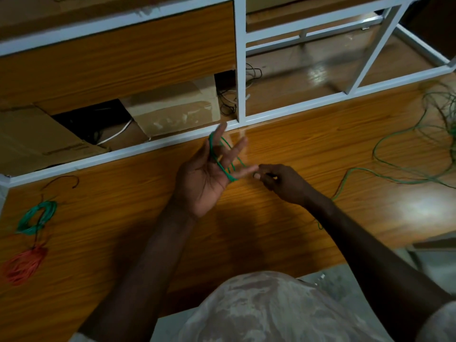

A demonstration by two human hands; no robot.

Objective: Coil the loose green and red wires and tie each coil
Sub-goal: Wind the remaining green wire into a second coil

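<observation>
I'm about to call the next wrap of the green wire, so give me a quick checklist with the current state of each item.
1. Green wire looped round the left hand fingers: ok.
2. Left hand fingers spread, holding the loops open: ok.
3. Right hand pinching the wire: ok.
4. Loose green wire free to feed across the table: cannot tell, it lies in tangled loops at the right.
5. Finished green coil and red coil lie apart from the work: ok.
6. Their ties: cannot tell.

Left hand (206, 175), fingers spread, green wire (223, 166) looped around them; right hand (277, 181) pinching the wire's end. Wooden surface (283, 149): green coil (35, 219), red coil (23, 266), loose green wire (414, 154).
</observation>
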